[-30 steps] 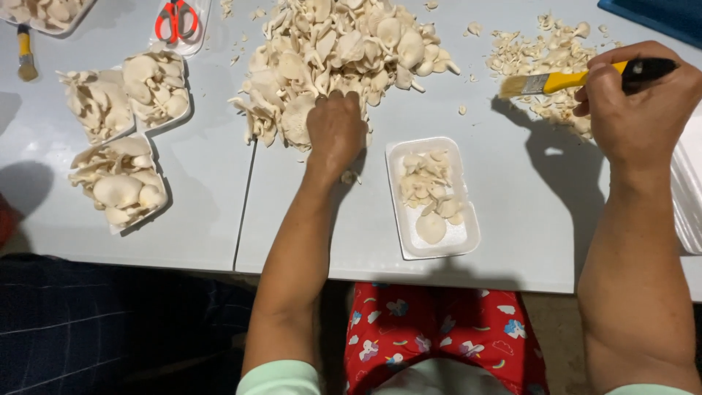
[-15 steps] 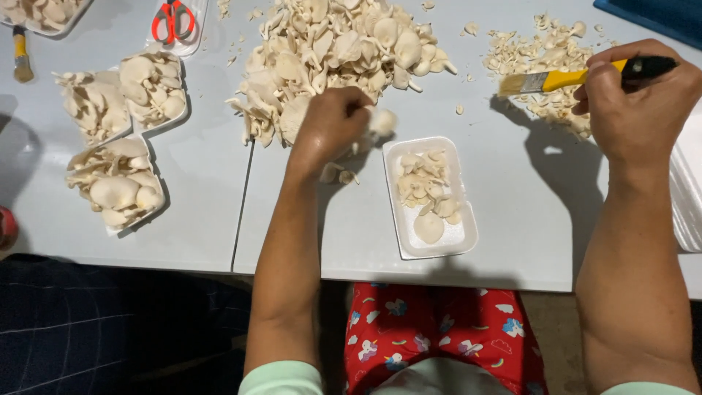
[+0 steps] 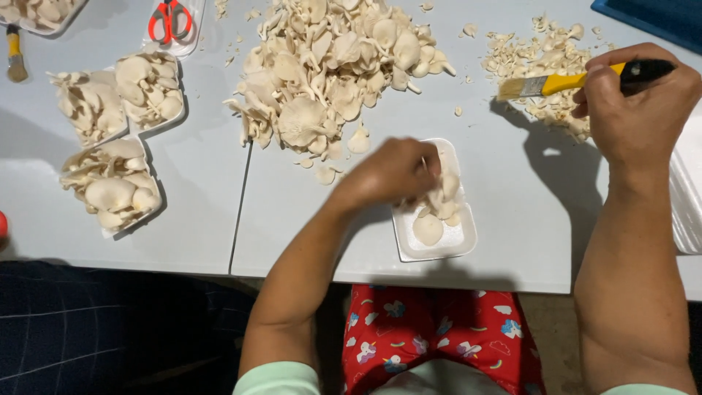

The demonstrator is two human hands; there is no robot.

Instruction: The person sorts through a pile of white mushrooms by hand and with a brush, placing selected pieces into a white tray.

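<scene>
Head view: left hand [image 3: 391,174] drops mushrooms into white tray [image 3: 457,245]; right hand [image 3: 636,110] grips yellow brush [image 3: 563,80].

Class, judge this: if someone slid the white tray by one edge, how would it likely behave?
The white tray looks thin and foam-like, so probably very light and easily pushed. Holding only a few mushroom pieces, it might skid or tip. The left hand over it may steady it.

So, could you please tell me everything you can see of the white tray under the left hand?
The white tray is a shallow rectangular foam-like dish with rounded corners, lying flat near the table's front edge. It is partly filled with pale mushroom pieces. The left hand covers its upper left part and touches the mushrooms inside. Nothing else touches it.
</scene>
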